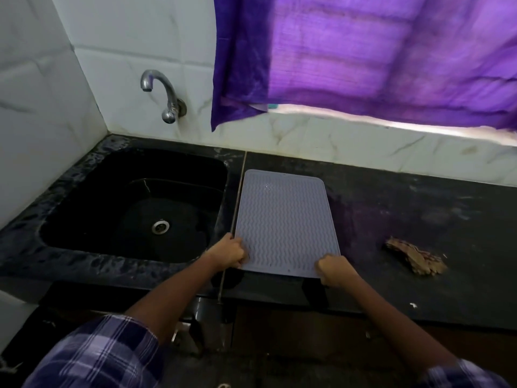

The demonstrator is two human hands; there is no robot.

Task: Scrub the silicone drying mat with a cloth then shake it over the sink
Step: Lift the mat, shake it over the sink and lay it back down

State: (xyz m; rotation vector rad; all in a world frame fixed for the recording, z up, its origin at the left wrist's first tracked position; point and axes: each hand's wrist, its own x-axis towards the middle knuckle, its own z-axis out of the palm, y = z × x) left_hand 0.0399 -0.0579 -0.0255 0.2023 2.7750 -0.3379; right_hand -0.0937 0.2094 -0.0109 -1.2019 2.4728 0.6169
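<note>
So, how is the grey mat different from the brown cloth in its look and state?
The silicone drying mat is grey, flat and ribbed; the cloth is brown and crumpled. The left hand and right hand grip the mat's near corners; the cloth lies untouched. Both rest on the black counter.

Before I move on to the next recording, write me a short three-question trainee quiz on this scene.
1. True or false: both hands grip the near edge of the mat.
2. Where does the cloth lie? A) in the sink B) on the counter right of the mat C) on the mat
3. Fill in: the sink is on the mat's ____ side.

Key:
1. True: left hand at the near left corner, right hand at the near right.
2. B
3. left
</note>
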